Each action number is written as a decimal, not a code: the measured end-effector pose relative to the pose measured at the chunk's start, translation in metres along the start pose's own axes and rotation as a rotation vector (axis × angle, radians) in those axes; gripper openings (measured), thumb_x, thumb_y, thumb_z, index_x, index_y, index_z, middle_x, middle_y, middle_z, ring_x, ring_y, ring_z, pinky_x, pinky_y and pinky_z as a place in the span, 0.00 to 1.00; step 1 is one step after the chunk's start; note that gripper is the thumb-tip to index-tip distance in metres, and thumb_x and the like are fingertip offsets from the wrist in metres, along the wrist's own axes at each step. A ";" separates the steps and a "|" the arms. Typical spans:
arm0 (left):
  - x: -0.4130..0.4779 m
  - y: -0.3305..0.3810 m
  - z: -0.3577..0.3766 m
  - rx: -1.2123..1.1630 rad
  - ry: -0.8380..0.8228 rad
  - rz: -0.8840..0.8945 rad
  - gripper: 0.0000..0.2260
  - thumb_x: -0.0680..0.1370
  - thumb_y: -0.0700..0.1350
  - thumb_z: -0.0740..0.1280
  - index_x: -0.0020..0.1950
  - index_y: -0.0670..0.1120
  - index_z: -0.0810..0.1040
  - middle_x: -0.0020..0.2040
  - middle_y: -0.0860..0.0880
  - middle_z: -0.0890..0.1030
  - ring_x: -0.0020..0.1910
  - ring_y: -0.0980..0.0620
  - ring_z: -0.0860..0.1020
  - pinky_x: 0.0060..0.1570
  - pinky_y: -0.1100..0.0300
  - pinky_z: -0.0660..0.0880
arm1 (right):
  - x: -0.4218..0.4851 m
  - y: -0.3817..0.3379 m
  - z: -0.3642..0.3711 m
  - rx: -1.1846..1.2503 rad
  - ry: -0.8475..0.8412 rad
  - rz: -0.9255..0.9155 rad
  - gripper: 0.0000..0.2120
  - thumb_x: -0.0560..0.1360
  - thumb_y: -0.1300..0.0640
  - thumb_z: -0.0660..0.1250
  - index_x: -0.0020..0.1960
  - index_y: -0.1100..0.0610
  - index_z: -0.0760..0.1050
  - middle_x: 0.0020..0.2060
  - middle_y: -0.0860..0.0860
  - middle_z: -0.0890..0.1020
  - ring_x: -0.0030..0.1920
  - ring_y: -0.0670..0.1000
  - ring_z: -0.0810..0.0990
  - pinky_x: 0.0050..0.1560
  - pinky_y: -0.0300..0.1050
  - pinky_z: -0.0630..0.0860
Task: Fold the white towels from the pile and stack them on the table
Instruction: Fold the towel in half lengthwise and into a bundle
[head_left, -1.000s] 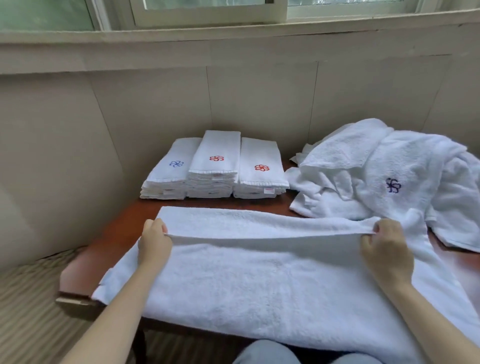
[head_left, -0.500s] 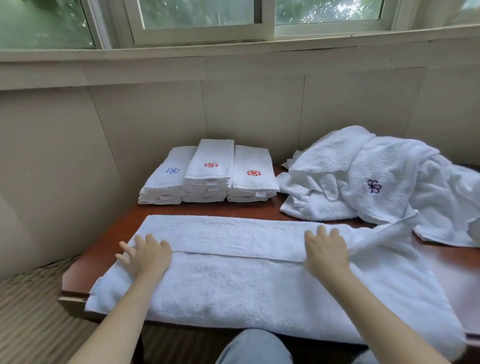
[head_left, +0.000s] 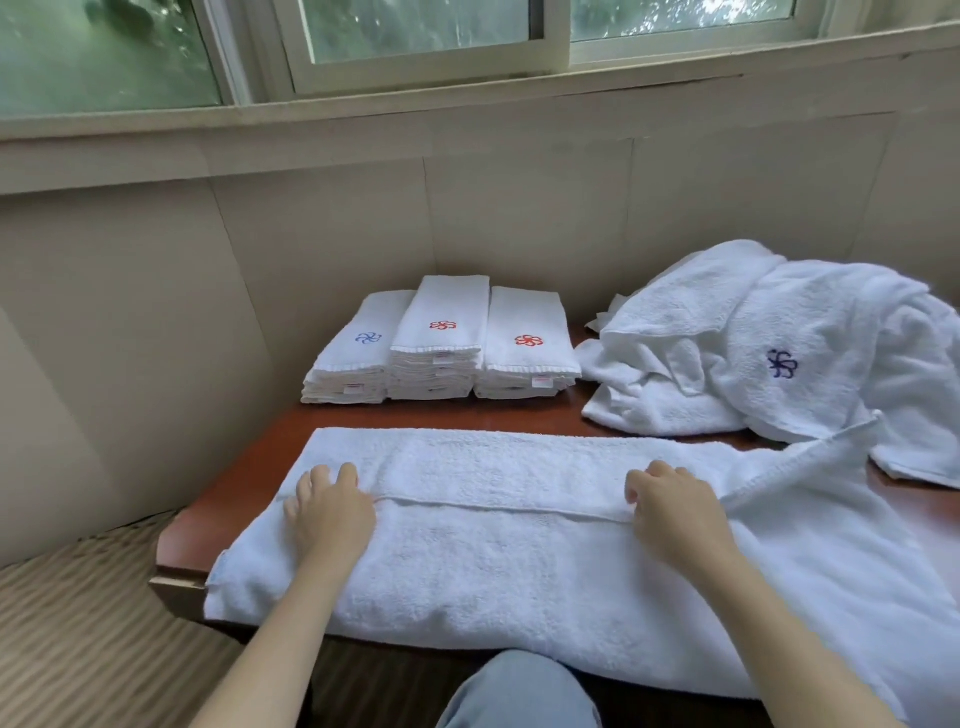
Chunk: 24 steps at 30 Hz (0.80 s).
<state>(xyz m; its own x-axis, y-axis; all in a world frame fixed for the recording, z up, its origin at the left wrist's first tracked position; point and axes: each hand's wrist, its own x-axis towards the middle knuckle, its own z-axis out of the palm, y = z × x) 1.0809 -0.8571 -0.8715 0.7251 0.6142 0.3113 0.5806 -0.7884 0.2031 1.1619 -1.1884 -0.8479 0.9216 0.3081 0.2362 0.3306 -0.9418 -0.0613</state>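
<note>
In the head view we saw the towel spread along the near edge of the tabletop, its far long side folded over to a seam across the middle. Our left hand lay flat on that seam with fingers spread, grasping nothing. Our right hand pressed the seam further right, fingers bent but holding nothing. The pile of unfolded towels sat at the far right, overlapping the towel's raised corner. Three folded stacks stood side by side against the wall.
</note>
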 end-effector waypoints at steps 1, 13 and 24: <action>-0.001 0.006 -0.001 -0.001 -0.004 0.019 0.12 0.77 0.39 0.60 0.58 0.47 0.75 0.65 0.47 0.71 0.65 0.46 0.67 0.61 0.53 0.63 | -0.001 0.009 -0.006 0.037 0.063 0.074 0.12 0.74 0.63 0.58 0.54 0.54 0.74 0.52 0.52 0.76 0.52 0.56 0.73 0.48 0.47 0.66; -0.082 0.278 0.000 -0.585 -0.602 0.843 0.15 0.81 0.47 0.61 0.67 0.47 0.73 0.67 0.47 0.72 0.68 0.50 0.67 0.67 0.61 0.61 | -0.012 0.127 -0.009 1.217 0.506 1.041 0.07 0.79 0.60 0.55 0.56 0.59 0.59 0.51 0.65 0.74 0.47 0.62 0.76 0.48 0.60 0.76; -0.101 0.289 0.033 -0.407 -0.667 1.157 0.20 0.81 0.44 0.56 0.62 0.68 0.74 0.74 0.61 0.61 0.76 0.58 0.48 0.74 0.44 0.43 | 0.017 0.211 -0.022 1.702 -0.007 0.958 0.19 0.76 0.41 0.62 0.45 0.58 0.76 0.43 0.57 0.81 0.44 0.56 0.81 0.47 0.49 0.76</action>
<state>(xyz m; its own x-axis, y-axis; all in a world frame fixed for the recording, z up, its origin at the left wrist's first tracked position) 1.1874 -1.1456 -0.8751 0.8181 -0.5750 0.0132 -0.5249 -0.7371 0.4255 1.2428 -1.3852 -0.8354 0.8862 -0.1389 -0.4420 -0.3826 0.3184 -0.8673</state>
